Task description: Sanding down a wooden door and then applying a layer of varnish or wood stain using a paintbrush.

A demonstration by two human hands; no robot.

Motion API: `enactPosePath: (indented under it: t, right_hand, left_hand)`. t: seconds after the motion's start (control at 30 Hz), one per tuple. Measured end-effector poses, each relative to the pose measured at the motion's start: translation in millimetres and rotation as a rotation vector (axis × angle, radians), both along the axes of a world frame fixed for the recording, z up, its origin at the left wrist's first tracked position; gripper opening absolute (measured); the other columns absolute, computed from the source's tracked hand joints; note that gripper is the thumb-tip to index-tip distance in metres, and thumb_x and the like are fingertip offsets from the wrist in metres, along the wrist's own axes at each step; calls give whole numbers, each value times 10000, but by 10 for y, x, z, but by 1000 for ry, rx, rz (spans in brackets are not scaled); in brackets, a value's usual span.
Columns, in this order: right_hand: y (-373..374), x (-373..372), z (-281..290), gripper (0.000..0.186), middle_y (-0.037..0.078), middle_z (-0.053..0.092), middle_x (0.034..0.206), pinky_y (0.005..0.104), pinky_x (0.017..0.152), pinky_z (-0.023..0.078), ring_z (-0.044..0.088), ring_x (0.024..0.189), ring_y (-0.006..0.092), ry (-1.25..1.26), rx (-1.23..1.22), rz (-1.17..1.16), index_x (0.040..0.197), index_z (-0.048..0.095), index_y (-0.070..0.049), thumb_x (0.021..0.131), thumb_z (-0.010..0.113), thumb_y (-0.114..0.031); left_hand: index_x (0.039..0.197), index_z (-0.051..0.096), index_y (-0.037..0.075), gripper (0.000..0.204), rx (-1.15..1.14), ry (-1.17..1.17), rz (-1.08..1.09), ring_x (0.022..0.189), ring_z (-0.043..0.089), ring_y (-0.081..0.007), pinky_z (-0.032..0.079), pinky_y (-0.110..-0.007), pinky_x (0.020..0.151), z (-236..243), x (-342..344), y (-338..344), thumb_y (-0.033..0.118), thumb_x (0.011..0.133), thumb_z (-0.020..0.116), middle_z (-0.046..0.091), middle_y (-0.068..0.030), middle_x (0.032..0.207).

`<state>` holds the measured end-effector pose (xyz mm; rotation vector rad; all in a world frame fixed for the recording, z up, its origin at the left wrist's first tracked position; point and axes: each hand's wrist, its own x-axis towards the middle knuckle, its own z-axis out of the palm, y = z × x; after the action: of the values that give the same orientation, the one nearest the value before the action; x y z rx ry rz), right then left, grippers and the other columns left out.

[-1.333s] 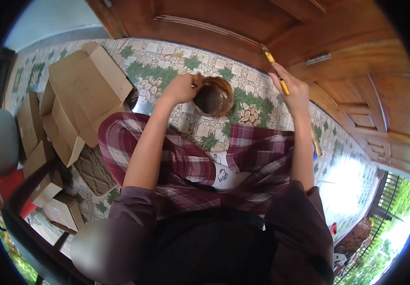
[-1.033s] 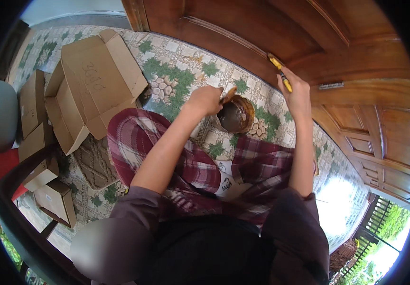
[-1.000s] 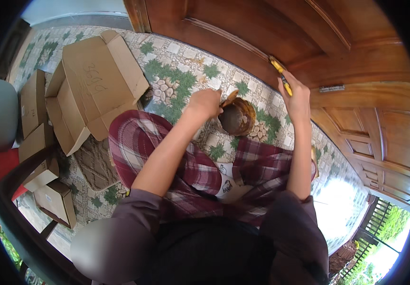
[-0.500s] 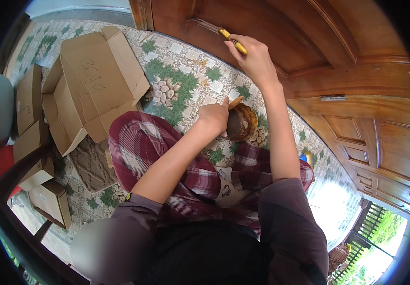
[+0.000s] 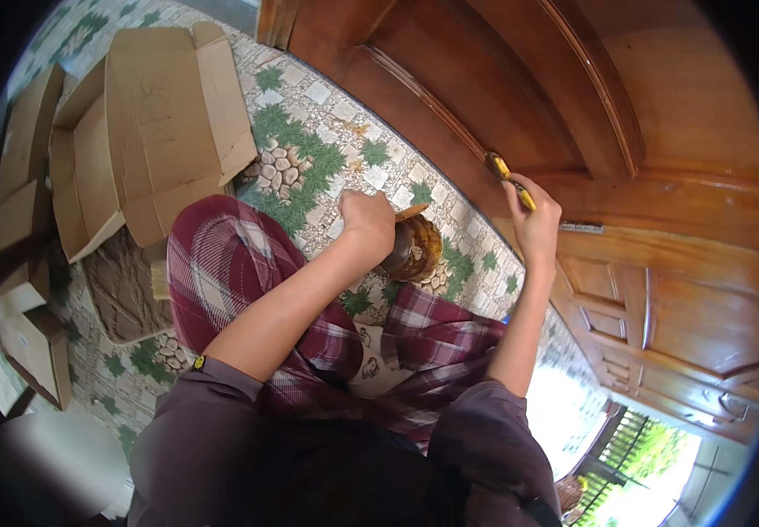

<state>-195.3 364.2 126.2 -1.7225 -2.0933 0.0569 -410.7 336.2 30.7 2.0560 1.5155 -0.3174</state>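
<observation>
Reaching up and forward, the right hand (image 5: 533,224) is raised with the forearm nearly straight, its fingers curled shut around the yellow handle of a paintbrush (image 5: 507,176) whose tip meets the wooden door (image 5: 520,97) at the lower edge of a recessed panel. The left arm stretches out across the lap, and the left hand (image 5: 366,224) is closed over the near rim of a small brown tin (image 5: 415,250); a thin wooden stick (image 5: 413,212) juts out beside the knuckles, though whether the fingers pinch it or it merely rests on the tin cannot be told.

The person sits on the floor (image 5: 309,149), which is laid with pale mosaic tiles carrying green leaf patterns and clusters of pebble shapes. Legs in dark red plaid trousers (image 5: 239,272) are folded beneath the arms. Flattened and open cardboard boxes (image 5: 151,132) lie to the left, touching one knee, with a brown woven mat (image 5: 125,290) just below them. The varnished door and its frame fill the upper right, a metal hinge (image 5: 580,227) showing just beside the right wrist. Bright daylight and green foliage appear at the lower right.

The tin stands on the tiles between the knees, near the foot of the door, directly under the left hand and well below the brush.
</observation>
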Motion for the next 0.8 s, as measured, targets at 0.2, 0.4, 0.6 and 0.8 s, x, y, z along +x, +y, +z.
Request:
enactPosePath:
  t: [0.2,0.4,0.6,0.8]
  right_hand:
    - [804,-994,-62,147,179,656,747,290,604,496,650,611,232,239,11,265,972,698,-45,861,690,-141]
    - [1294,-1736,-106,162,166,657,703,313,582,496,658,603,253,205,12,369,964,705,-66,858,683,-187]
    - [1136,-1531,-140,185,193,657,723,333,611,511,665,629,285,177,-10,387,966,710,-60,866,670,-210]
    - [924,-923,303,212,235,654,779,360,670,523,685,742,343,-175,-218,279,968,701,-15,870,646,-195]
  left_hand:
    - [1250,530,16,525,-35,63,17,1008,638,-251,442,-340,867,13,-59,3,187,776,681,696,-97,1022]
    - [1305,484,-15,668,-73,58,-10,1047,607,-253,421,-328,864,130,-49,53,218,732,736,680,-87,1056]
    - [1380,417,-35,719,-80,80,-38,1047,605,-245,411,-347,872,104,-110,55,202,763,699,678,-88,1057]
    - [1390,419,-16,650,-62,83,-39,1041,607,-250,412,-341,869,184,-116,17,186,812,638,678,-89,1052]
